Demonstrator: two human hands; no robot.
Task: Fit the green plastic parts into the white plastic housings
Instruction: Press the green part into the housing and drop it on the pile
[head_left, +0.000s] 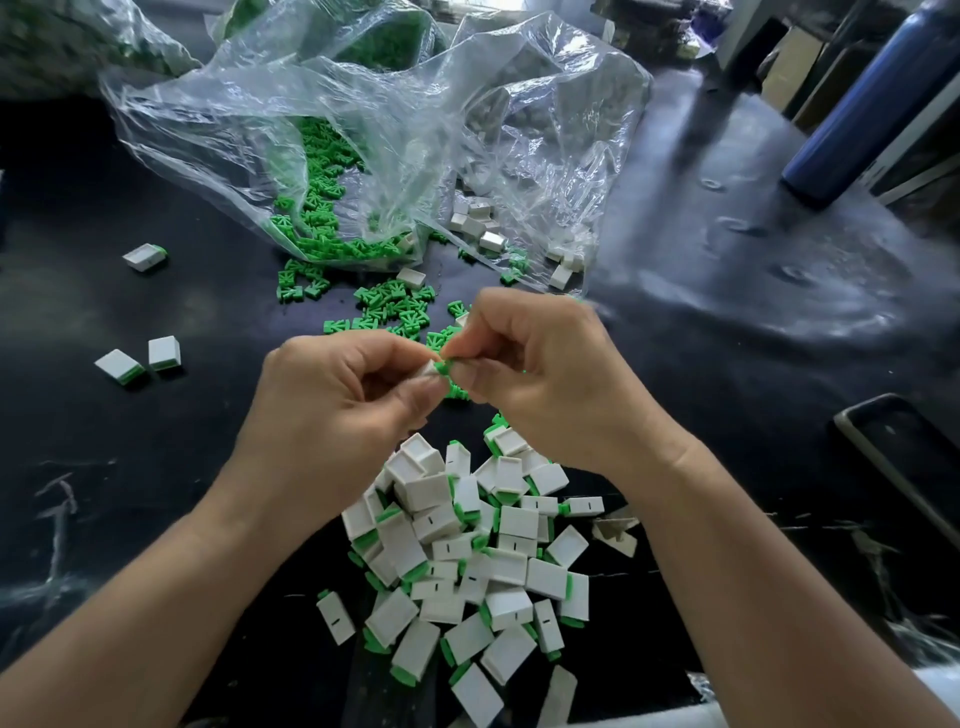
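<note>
Above the glossy black surface (130, 467), the left hand (332, 400) pinched a small, boxy white housing (429, 371) in curled fingers. The right hand (540, 374) pinched a green part (442, 367) at the housing's end. Below the wrists lay a heap (467, 561) of smooth rectangular housings with green ends. Loose green parts (384, 306), flat and ribbed, spilled from a crinkled clear bag (363, 130). 3 finished pieces (164, 353) lay apart at the left.

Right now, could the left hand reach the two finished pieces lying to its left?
Probably: nothing lies between the left hand and the two finished pieces, but it is pinching a white housing.
</note>
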